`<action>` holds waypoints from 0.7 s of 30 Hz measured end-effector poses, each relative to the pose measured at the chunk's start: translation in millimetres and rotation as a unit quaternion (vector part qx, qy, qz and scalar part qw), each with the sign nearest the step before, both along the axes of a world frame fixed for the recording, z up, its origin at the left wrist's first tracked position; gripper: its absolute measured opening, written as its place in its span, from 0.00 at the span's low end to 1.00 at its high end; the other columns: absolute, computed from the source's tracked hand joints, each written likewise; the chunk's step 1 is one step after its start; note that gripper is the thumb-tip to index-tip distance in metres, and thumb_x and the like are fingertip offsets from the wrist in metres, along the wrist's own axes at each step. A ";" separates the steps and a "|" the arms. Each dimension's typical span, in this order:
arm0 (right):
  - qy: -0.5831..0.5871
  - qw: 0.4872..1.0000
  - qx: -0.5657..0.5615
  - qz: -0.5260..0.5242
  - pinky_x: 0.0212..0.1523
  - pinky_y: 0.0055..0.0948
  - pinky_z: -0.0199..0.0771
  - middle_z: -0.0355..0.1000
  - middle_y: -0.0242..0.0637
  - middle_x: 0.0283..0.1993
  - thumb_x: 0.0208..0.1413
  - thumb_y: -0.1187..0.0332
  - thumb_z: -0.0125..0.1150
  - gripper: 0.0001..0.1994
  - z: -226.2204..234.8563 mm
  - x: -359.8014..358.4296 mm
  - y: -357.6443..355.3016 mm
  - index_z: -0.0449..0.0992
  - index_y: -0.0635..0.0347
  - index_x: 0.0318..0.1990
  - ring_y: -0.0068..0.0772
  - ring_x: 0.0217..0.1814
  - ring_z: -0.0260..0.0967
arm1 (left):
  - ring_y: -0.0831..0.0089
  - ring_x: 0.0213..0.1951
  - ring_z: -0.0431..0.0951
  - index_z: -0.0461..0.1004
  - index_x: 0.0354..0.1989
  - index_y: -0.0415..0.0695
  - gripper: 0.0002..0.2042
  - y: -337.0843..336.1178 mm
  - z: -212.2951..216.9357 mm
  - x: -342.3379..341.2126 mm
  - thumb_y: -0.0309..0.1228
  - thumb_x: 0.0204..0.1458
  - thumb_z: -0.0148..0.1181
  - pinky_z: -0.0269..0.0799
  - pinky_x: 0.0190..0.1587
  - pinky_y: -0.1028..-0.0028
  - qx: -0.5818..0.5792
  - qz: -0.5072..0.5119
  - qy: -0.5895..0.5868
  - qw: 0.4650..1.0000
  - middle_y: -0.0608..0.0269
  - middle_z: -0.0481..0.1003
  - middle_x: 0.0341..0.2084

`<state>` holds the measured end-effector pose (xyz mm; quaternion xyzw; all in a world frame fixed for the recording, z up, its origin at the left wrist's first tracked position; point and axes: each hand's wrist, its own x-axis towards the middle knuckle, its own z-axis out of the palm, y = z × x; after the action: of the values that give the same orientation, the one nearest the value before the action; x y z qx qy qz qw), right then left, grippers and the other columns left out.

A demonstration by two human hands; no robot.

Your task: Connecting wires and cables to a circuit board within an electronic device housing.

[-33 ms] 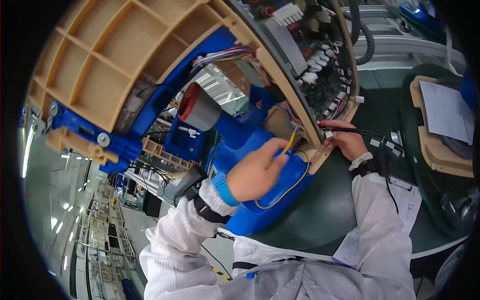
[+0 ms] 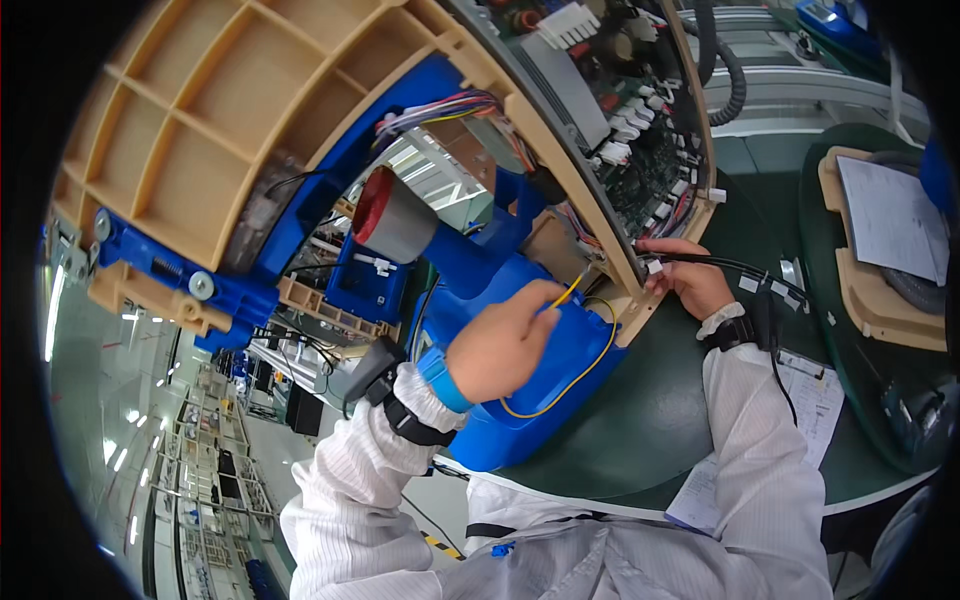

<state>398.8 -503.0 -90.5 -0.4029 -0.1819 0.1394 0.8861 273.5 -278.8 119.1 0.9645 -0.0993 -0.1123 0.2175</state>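
My left hand (image 2: 503, 340) is closed, pinching a slim yellow wire (image 2: 568, 294) between thumb and fingers. The wire's end points into the lower corner of a tan plastic frame, and a thin yellow loop hangs over a blue plastic housing (image 2: 470, 440). My right hand (image 2: 690, 282) is at the frame's lower right corner, fingers closed round black cables (image 2: 735, 264) with a white connector (image 2: 655, 267) by the fingertips. Above it, a green circuit board (image 2: 640, 170) with many white plugs sits in the tilted frame. What the right fingertips touch is partly hidden.
A large ribbed tan panel (image 2: 215, 130) with blue parts rises at upper left. Bundled coloured wires (image 2: 440, 108) run across the opening, above a grey cone with a red mouth (image 2: 395, 215). Papers (image 2: 800, 400) lie on the green table, right, near another tan part (image 2: 870, 300).
My left hand has shifted slightly left and down with the yellow wire, which now slants more. The large assembly appears shifted slightly left. My right hand stays put.
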 end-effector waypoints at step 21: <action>0.008 0.999 -0.038 0.014 0.34 0.24 0.73 0.75 0.40 0.41 0.42 0.81 0.51 0.07 0.2 1.1 -9.6 0.76 0.64 0.29 0.26 0.39 0.72 | 0.47 0.32 0.79 0.78 0.37 0.40 0.10 53.6 -133.3 124.6 0.29 0.55 0.50 0.75 0.36 0.53 0.220 -0.165 -0.249 0.929 0.44 0.77 0.32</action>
<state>399.9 -512.7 -90.4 -0.4327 -0.1750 0.1618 0.8695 398.1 -225.2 -14.2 0.9550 -0.2811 0.0777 -0.0533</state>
